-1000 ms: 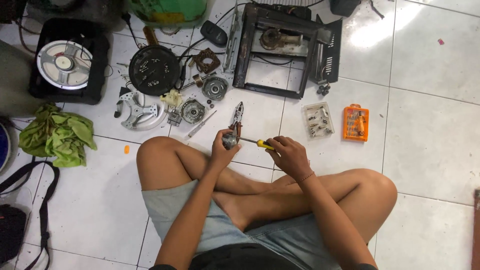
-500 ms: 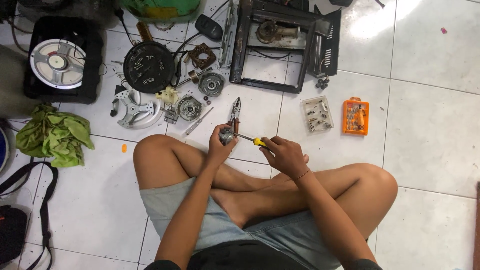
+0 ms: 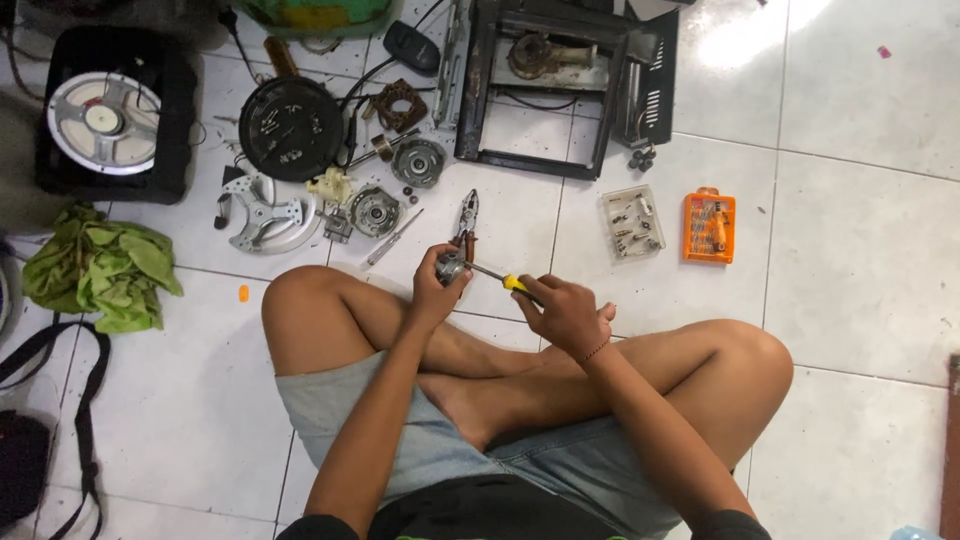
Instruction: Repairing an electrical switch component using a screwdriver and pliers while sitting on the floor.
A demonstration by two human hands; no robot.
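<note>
Working: a person sits cross-legged on the white tiled floor, a small motor part in hand
Left hand: closed around a small round metal motor part, held above the left knee
Right hand: clasps a yellow-handled screwdriver, tip at the part
Done, by the look: dismantling well on; black fan cover, rotor discs, pliers lie on the far floor
Left: black metal frame stands gutted; clear screw box and orange bit case to the right
</note>
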